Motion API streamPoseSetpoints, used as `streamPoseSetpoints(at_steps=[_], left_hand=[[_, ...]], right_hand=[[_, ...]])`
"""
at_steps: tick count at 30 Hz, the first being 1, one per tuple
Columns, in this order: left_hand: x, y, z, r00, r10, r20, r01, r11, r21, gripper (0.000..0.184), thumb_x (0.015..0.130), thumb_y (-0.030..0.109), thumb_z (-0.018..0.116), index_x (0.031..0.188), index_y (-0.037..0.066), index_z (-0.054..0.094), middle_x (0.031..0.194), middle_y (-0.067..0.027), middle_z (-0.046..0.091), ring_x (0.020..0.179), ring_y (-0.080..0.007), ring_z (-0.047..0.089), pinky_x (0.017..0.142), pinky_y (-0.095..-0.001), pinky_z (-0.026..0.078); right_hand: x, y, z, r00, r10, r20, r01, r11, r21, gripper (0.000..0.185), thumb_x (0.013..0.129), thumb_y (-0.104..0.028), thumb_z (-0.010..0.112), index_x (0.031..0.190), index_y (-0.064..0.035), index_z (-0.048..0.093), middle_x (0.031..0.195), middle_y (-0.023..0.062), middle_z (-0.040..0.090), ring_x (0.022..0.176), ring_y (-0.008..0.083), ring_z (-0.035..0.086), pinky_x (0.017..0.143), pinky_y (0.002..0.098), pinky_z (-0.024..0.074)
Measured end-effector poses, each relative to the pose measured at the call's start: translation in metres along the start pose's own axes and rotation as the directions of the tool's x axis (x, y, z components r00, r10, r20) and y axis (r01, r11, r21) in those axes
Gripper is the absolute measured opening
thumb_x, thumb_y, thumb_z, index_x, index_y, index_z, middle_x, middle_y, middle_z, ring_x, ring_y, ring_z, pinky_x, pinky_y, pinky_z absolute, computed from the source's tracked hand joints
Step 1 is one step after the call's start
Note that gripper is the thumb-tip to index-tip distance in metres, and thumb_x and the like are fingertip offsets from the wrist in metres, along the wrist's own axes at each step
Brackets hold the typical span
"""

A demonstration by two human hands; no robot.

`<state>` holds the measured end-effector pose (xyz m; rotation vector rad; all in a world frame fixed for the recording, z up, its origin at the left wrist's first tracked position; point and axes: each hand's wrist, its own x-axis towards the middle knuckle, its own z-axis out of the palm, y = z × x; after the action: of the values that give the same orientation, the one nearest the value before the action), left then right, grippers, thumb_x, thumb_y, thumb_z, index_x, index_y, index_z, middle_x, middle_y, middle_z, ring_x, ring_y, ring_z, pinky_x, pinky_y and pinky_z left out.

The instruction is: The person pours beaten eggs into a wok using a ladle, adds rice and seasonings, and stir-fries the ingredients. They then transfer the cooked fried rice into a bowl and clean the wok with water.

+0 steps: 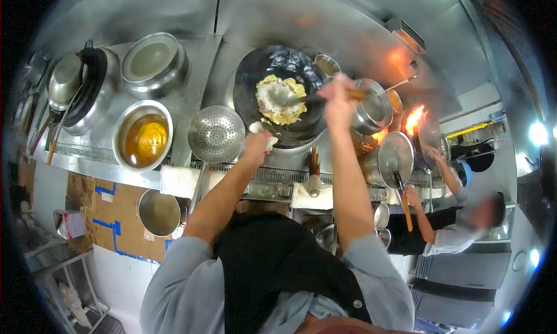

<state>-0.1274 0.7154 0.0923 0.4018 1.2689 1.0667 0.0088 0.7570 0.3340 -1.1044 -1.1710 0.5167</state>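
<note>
A black wok (246, 84) sits on the range, with yellow egg (284, 117) and a white mass that looks like rice (266, 92) in it. My right hand (337, 102), slightly blurred, is closed round the wooden handle of a ladle (310, 99). The ladle's bowl rests on the food. At the wok's near left rim, my left hand (256, 145) grips a folded white cloth (270, 141) against the edge; whether the fingers also hold a wok handle is hidden. Just left of that hand lies a large perforated strainer (216, 134).
A bowl of yellow oil (119, 138) and a lidded steel pot (181, 73) stand at left. Right of the wok are a steel pot (371, 110), a brush (314, 186) and open flames (414, 120). A co-worker (441, 229) works at the right-hand burner.
</note>
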Motion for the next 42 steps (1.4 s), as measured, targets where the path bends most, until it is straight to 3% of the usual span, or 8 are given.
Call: streamPoseSetpoints(at_steps=[6, 9, 15, 22, 23, 27, 29, 42], left_hand=[[0.007, -0.002, -0.003, 1.0, -0.025, -0.019, 0.023, 0.996, -0.091, 0.019, 0.085, 0.023, 0.067, 0.085, 0.004, 0.064, 0.073, -0.0087, 0.064, 0.05, -0.0199, 0.053, 0.04, -0.0352, 0.036], [0.02, -0.01, -0.003, 0.999, -0.051, 0.004, 0.051, 0.998, -0.034, 0.018, 0.085, 0.023, 0.067, 0.091, 0.006, 0.061, 0.076, -0.0073, 0.063, 0.052, -0.0189, 0.054, 0.04, -0.0349, 0.035], [0.016, -0.006, -0.006, 0.997, -0.07, -0.025, 0.07, 0.997, -0.021, 0.026, 0.086, 0.025, 0.067, 0.103, 0.007, 0.06, 0.078, -0.0069, 0.062, 0.056, -0.0188, 0.056, 0.042, -0.0343, 0.038], [0.015, -0.008, -0.01, 0.999, -0.035, -0.041, 0.035, 0.999, 0.004, 0.026, 0.085, 0.029, 0.069, 0.1, 0.008, 0.064, 0.079, -0.0053, 0.063, 0.061, -0.0181, 0.057, 0.046, -0.0356, 0.039], [0.002, -0.001, -0.005, 0.995, -0.067, -0.076, 0.07, 0.997, 0.037, 0.026, 0.085, 0.029, 0.069, 0.1, 0.009, 0.064, 0.08, -0.0049, 0.063, 0.062, -0.0178, 0.057, 0.047, -0.0359, 0.039], [-0.014, 0.021, 0.005, 0.991, -0.085, -0.103, 0.087, 0.996, 0.014, 0.028, 0.087, 0.034, 0.07, 0.103, 0.012, 0.062, 0.082, -0.0033, 0.063, 0.066, -0.017, 0.058, 0.049, -0.0367, 0.04], [-0.027, 0.03, 0.016, 0.985, -0.128, -0.119, 0.126, 0.992, -0.027, 0.03, 0.087, 0.035, 0.07, 0.105, 0.012, 0.061, 0.083, -0.0038, 0.063, 0.067, -0.0175, 0.059, 0.05, -0.0371, 0.041], [-0.007, 0.017, -0.006, 0.995, 0.093, -0.025, -0.09, 0.989, 0.115, 0.022, 0.085, 0.02, 0.07, 0.092, -0.001, 0.066, 0.074, -0.011, 0.066, 0.054, -0.0204, 0.059, 0.041, -0.0362, 0.039]], right_hand=[[0.021, 0.006, -0.028, 0.972, -0.154, 0.179, 0.068, 0.909, 0.412, 0.031, 0.103, -0.025, 0.061, 0.079, -0.0048, 0.06, 0.065, 0.0028, 0.059, 0.058, 0.0131, 0.056, 0.054, 0.0313, 0.0448], [0.007, 0.05, 0.003, 0.949, -0.033, 0.313, 0.029, 0.999, 0.015, 0.04, 0.105, -0.017, 0.054, 0.067, -0.0083, 0.047, 0.06, 0.0018, 0.048, 0.056, 0.0135, 0.047, 0.056, 0.0305, 0.042], [0.028, 0.046, -0.008, 0.932, -0.271, 0.239, 0.194, 0.933, 0.302, 0.031, 0.105, -0.014, 0.054, 0.075, -0.0065, 0.049, 0.061, 0.0021, 0.05, 0.057, 0.0134, 0.048, 0.056, 0.0315, 0.0431], [0.015, 0.019, -0.055, 0.861, -0.195, 0.47, -0.096, 0.845, 0.527, 0.025, 0.104, -0.011, 0.055, 0.08, -0.0049, 0.051, 0.065, 0.001, 0.049, 0.059, 0.0116, 0.046, 0.055, 0.029, 0.041], [0.014, 0.037, -0.055, 0.804, -0.11, 0.585, 0.009, 0.985, 0.172, 0.025, 0.104, -0.01, 0.055, 0.079, -0.0061, 0.051, 0.066, 0.0004, 0.05, 0.059, 0.0108, 0.045, 0.053, 0.0287, 0.038], [0.047, 0.022, -0.077, 0.925, -0.009, 0.381, -0.14, 0.922, 0.361, 0.036, 0.105, -0.012, 0.053, 0.07, -0.0115, 0.044, 0.061, -0.0035, 0.039, 0.055, 0.0093, 0.037, 0.051, 0.0289, 0.0328], [0.055, 0.021, -0.107, 0.888, -0.309, 0.34, 0.075, 0.828, 0.556, 0.032, 0.107, -0.016, 0.05, 0.076, -0.0101, 0.043, 0.06, -0.0005, 0.039, 0.056, 0.0106, 0.04, 0.052, 0.0289, 0.0354], [0.026, 0.022, -0.031, 0.955, -0.154, 0.255, 0.066, 0.944, 0.324, 0.04, 0.105, -0.021, 0.056, 0.068, -0.0087, 0.045, 0.058, 0.0019, 0.048, 0.054, 0.013, 0.047, 0.052, 0.0299, 0.0384]])
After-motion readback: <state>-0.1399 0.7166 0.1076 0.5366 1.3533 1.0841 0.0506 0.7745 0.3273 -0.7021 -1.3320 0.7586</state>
